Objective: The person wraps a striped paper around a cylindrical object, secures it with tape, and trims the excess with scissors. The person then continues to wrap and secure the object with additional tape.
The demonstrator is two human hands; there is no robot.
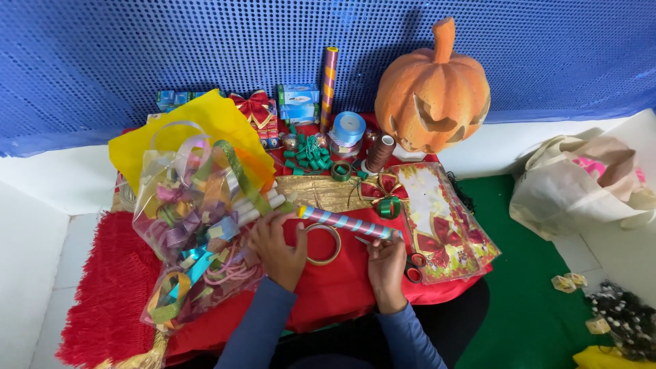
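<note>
Lying across a red cloth (328,287) that covers the tabletop, a striped wrapped roll (345,222) in pink, blue and gold sits between the person's two hands. The left hand (277,247) rests palm down just at the roll's left end, fingers bent loosely and touching the cloth beside a ring of clear tape (322,244); whether it grips the roll cannot be told. The right hand (386,263) is curled, its fingertips pressed together on the roll's right end near the tip. Red-handled scissors (413,267) lie just right of that hand, partly on a clear packet of red-and-gold bows (444,229).

To the left, a clear bag of curled ribbons (195,225) leans against yellow paper (205,126). Behind the roll lies a gold sheet (321,193), with a red-and-green bow (384,195) touching its right edge. Farther back stand a carved orange pumpkin (432,89), a blue ribbon spool (348,128), a brown thread spool (380,152), an upright striped tube (329,78) and a cluster of green ornaments (309,156). A cream tote bag (581,184) sits well apart at the right on the green mat (533,287).
</note>
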